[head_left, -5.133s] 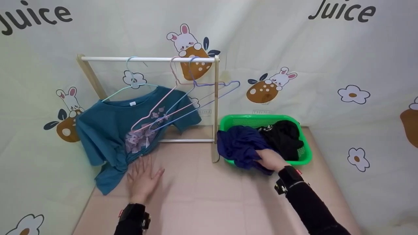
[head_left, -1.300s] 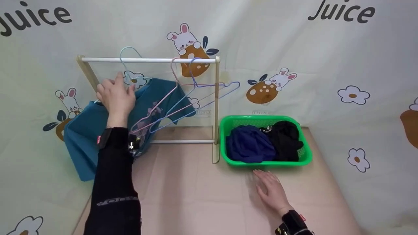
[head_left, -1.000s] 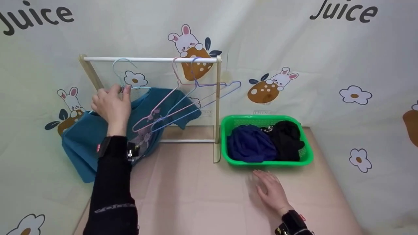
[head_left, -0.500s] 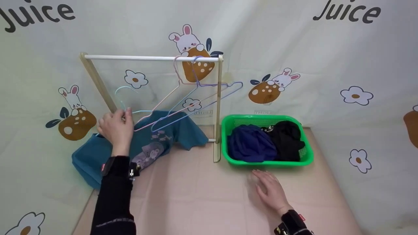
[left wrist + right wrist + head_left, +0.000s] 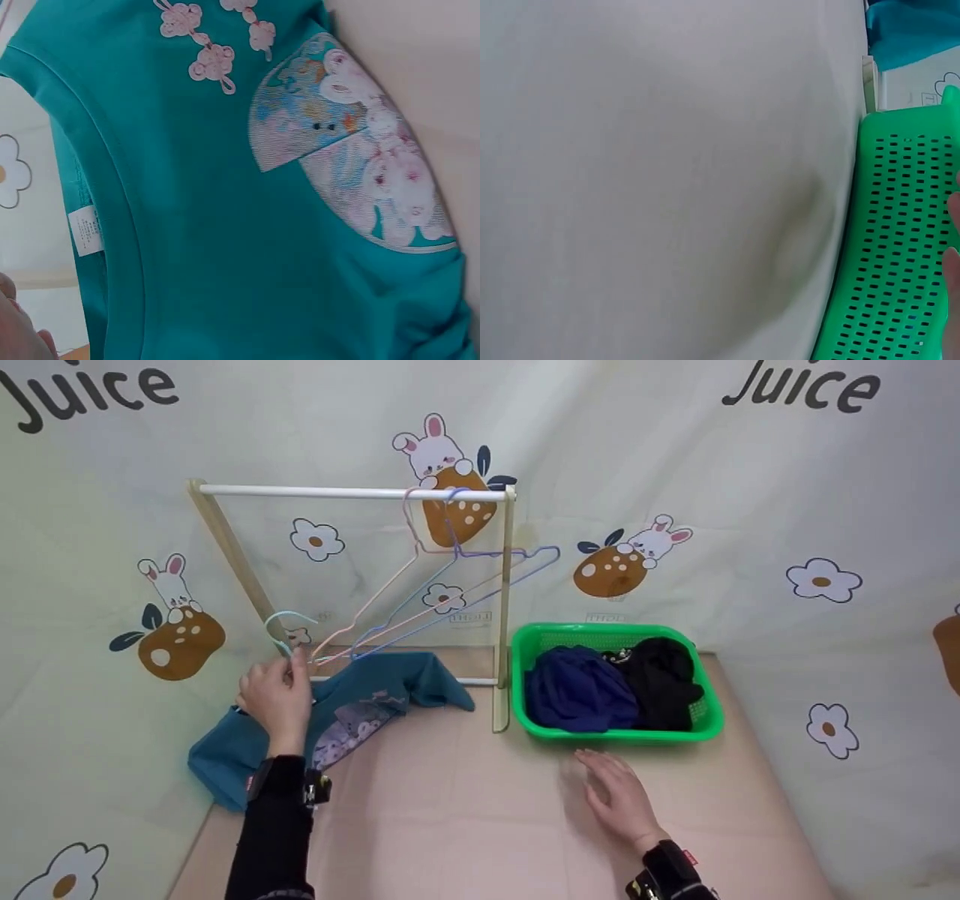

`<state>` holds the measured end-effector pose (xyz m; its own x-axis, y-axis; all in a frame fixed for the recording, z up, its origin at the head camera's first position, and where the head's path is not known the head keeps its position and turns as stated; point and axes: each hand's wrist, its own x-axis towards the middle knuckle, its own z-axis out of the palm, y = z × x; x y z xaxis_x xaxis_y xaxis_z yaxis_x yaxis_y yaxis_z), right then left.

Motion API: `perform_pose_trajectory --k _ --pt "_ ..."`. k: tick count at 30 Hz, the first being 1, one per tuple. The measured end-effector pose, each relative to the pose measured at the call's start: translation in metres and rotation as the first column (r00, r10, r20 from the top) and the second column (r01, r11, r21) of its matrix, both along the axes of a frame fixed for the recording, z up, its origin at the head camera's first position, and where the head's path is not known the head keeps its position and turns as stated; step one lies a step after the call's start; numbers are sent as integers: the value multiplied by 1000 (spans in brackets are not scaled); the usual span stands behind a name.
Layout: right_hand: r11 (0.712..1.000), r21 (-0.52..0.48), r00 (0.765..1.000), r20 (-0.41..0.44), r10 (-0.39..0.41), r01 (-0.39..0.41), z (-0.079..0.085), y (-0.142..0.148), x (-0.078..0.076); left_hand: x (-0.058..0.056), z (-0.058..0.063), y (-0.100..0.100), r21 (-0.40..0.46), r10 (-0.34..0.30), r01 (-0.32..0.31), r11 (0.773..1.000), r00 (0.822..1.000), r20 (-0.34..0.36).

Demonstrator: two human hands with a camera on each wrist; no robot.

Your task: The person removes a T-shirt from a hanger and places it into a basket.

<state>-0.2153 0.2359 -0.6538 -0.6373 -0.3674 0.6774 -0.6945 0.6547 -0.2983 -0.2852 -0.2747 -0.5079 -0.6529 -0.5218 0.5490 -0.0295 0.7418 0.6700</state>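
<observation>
My left hand [image 5: 277,701] pinches the light mint hanger [image 5: 289,616] just below its hook, down off the rail. On that hanger hangs a teal T-shirt [image 5: 367,682], its lower part folding low near the tabletop. The left wrist view shows the shirt's neckline, a white label [image 5: 86,230] and a fan-shaped print [image 5: 375,154] with pink figures. My right hand [image 5: 619,799] lies with relaxed fingers in front of the green basket [image 5: 716,727], holding nothing. Inside the basket are a navy garment [image 5: 577,690] and a black garment [image 5: 660,682].
A small clothes rack [image 5: 315,492] with a white rail stands at the back left. From its right end hang a pink hanger [image 5: 367,604] and a blue-purple hanger [image 5: 544,553], which jut forward over the shirt. A printed cloth backdrop [image 5: 750,495] rises behind.
The mint hanger has come off the rail and moved down with the teal T-shirt in my left hand. Earlier my right hand gripped the navy garment; now it lies in front of the basket.
</observation>
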Motion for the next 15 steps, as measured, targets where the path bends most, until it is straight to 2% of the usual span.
perform_pose_trajectory --k 6,10,13,15 --pt "1000 6 1000 6 -12 12 4 -6 0 5 -24 1 -33 -16 13 999 996 -92" --pt "1000 -22 1000 1 13 -13 9 -11 -1 10 -35 4 -58 -59 51 997 987 -148" --pt "998 -45 999 -29 41 -42 16 -17 -4 13 -41 9 -93 -127 109 990 969 -213" --pt "996 -59 998 -36 58 -60 22 -22 -7 14 -42 15 -124 -181 153 980 949 -257"
